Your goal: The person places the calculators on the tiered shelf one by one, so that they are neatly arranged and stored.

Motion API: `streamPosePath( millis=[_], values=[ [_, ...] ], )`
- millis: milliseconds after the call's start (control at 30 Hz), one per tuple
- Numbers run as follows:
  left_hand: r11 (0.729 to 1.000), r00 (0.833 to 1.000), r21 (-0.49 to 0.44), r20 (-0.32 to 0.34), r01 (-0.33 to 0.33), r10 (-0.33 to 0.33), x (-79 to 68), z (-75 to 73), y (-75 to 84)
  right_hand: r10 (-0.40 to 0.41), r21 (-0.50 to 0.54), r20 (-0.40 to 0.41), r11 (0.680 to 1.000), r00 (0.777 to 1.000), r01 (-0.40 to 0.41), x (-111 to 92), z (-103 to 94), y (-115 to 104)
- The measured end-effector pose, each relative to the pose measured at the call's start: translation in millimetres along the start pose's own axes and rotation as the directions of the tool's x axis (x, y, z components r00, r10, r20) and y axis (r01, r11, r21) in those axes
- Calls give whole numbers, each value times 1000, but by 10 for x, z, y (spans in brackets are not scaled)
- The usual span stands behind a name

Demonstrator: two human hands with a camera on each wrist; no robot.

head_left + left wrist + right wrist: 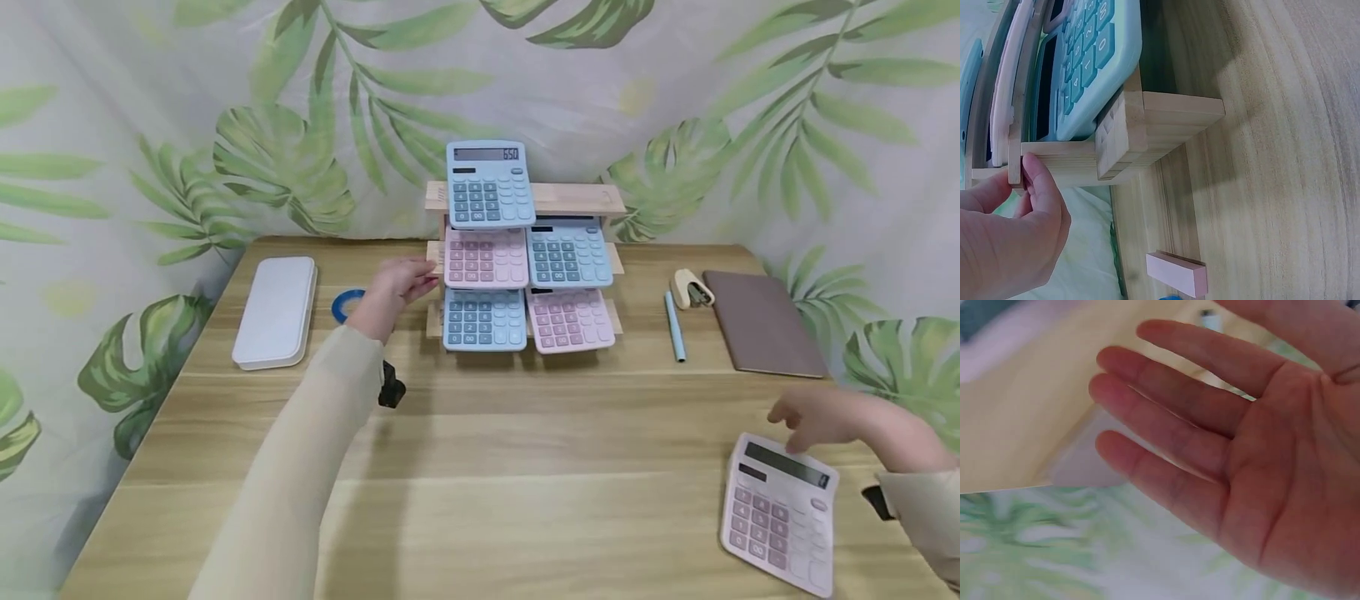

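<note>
At the back of the table stands a wooden rack (585,198) with blue and pink calculators on its tiers. My left hand (397,283) pinches the left end of the rack's middle tier between thumb and fingers, as the left wrist view shows at the wooden slat (1015,169). A blue calculator (491,187) reading 650 leans on the top tier. Near the front right lies a pink calculator (776,508). Just above its display end hovers my right hand (832,417); in the right wrist view its fingers (1172,434) are spread and hold nothing.
On the left are a white case (276,312) and a blue tape roll (341,307); a small pink block (1175,274) lies beside the rack. To the right are a light-blue pen (675,327), a cream stapler (682,287) and a brown notebook (765,321). A leaf-patterned cloth hangs behind.
</note>
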State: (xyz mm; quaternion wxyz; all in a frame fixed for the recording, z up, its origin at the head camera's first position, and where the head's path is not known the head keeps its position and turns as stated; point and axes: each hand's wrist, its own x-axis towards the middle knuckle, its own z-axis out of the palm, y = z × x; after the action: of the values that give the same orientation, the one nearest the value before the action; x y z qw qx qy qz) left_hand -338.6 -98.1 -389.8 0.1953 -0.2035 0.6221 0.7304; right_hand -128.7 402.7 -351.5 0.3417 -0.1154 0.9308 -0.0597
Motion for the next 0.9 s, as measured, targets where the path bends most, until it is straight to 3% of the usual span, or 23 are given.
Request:
streamPosePath(
  millis=[167,400,467,533,667,767,833,900],
  values=[
    [1000,1000,-11,-1,8,-8,7,-49,20,4,162,59,987,998,-13,-13,238,284],
    [1000,1000,-20,12,6,-6,-22,-56,38,36,407,165,908,986,-102,-40,383,429],
    [1000,1000,-19,24,-1,1,-28,-49,39,7,439,168,895,986,-81,-44,390,469],
    [1000,999,-19,38,-8,9,-32,-41,38,-72,474,160,880,984,-13,-45,380,522],
    [1000,999,-17,47,-15,16,-33,-28,33,-240,556,143,822,960,123,-43,253,550],
    [1000,999,-14,43,-12,12,-29,-23,31,-318,591,99,781,943,201,-23,35,443],
    [1000,999,-1,38,1,-1,-27,-19,29,-337,574,49,780,940,250,16,-159,318],
    [1000,1000,10,23,13,-13,-20,-8,23,-304,528,-16,806,952,267,72,-390,164]
  ],
)
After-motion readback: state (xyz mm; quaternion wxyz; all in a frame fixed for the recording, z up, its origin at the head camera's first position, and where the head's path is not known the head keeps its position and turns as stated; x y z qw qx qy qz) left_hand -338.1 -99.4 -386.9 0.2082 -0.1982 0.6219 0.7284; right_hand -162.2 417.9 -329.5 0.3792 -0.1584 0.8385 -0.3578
